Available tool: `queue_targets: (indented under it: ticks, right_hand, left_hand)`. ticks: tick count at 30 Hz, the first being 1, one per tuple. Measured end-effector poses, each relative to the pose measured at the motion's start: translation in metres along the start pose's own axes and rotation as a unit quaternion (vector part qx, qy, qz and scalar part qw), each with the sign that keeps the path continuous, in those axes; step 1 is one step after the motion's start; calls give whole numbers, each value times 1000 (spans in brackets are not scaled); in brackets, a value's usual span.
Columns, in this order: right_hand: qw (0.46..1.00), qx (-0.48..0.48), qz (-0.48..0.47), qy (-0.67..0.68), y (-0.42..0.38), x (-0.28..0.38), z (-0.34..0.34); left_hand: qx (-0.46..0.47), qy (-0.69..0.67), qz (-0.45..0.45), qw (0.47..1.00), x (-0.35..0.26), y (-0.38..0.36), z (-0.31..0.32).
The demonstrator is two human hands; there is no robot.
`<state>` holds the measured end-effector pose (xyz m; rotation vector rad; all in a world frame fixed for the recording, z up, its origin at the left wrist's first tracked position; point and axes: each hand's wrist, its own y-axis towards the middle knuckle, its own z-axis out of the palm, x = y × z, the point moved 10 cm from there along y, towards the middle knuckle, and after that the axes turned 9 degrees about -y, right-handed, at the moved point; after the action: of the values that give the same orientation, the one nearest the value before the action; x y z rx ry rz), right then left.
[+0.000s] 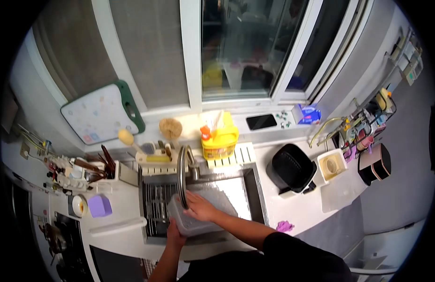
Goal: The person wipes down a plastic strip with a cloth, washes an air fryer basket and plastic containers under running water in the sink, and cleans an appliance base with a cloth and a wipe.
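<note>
ok so biggest stuff first: you've got one window (250,51) up front, one long white tabletop (274,207) under it, and one sink (256,192) set in that. one cutting board (97,115) leans over on the left.

then your one clear plastic tub (205,228), held over the sink, right by the one tap (180,174) and partly over the wire rack (156,192). i'd call this step working on the tub at the tap, but i can't tell if water's running. two hands on it: your left hand (176,235) looks curled round the near left corner, though the fingers are mostly hidden, and your right hand (198,206) is spread flat on it, not pinching anything.

if you turn or shift it from here, imo that calls for a solid left grip and some room around the spout.

rest of the count: one black basket (292,164) on the right, one yellow jug (225,143) behind the sink, one purple box (99,206), one phone (261,122), one crumpled pink thing (284,226).
</note>
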<state>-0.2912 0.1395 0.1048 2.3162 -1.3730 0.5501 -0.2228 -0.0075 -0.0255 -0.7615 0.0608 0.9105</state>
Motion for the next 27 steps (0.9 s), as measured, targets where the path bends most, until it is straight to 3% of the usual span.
queue_targets:
  ticks: [1, 3, 4, 6, 9, 10, 12, 13, 15, 17, 18, 19, 20, 21, 22, 24, 26, 27]
  right_hand:
    - [1000, -8, -7, -10, -6, -11, 8]
    - [985, -59, 151, 59, -29, -63, 26]
    - [985, -65, 148, 57, -37, -67, 26]
    - [933, -5, 360, 29, -72, -112, 36]
    - [899, 31, 432, 65, -93, -115, 41]
    - [899, 28, 431, 64, -92, -112, 40]
    - [939, 39, 340, 34, -75, -83, 49]
    - [938, 42, 342, 35, -74, -81, 59]
    - [950, -29, 248, 189, -64, -60, 78]
    - [948, 11, 264, 178, -74, -42, 46]
    - [935, -52, 253, 242, -82, -40, 24]
    - [872, -60, 310, 373, -92, -41, 5]
    - [868, -55, 359, 340, -105, -58, 2]
    - [815, -66, 339, 466, -106, -58, -13]
    - [806, -82, 379, 447, -115, -66, -34]
    - [842, -89, 418, 328, -137, -102, -45]
    - [840, -30, 467, 273, -149, -104, -80]
    - [838, -27, 462, 288, -156, -117, -74]
  left_hand:
    - [-24, 5, -13, 1000, -1, 2, -2]
    - [-3, 18, -1, 1000, -5, -3, 16]
    - [5, 29, 3, 1000, -5, -7, 23]
    - [-11, 29, 7, 1000, -5, -4, 18]
    - [10, 68, 8, 998, 1, 2, 15]
    - [-1, 52, 8, 999, 2, 4, 19]
    - [-13, 37, 4, 999, 4, 7, 32]
    - [6, 92, 30, 995, -1, 12, 51]
    - [37, 202, 80, 976, -8, 21, 77]
    - [35, 246, 69, 966, 3, 30, 65]
    - [25, 235, 37, 971, 12, 39, 58]
    - [13, 224, 5, 975, 22, 49, 50]
    - [38, 192, -6, 981, 25, 23, 105]
    - [10, 220, -25, 975, 34, 23, 107]
    - [85, 274, -42, 957, 46, 22, 125]
    - [135, 340, -78, 928, 77, 8, 160]
    - [236, 502, 17, 832, 108, 20, 168]
    - [236, 502, 18, 832, 115, 17, 176]
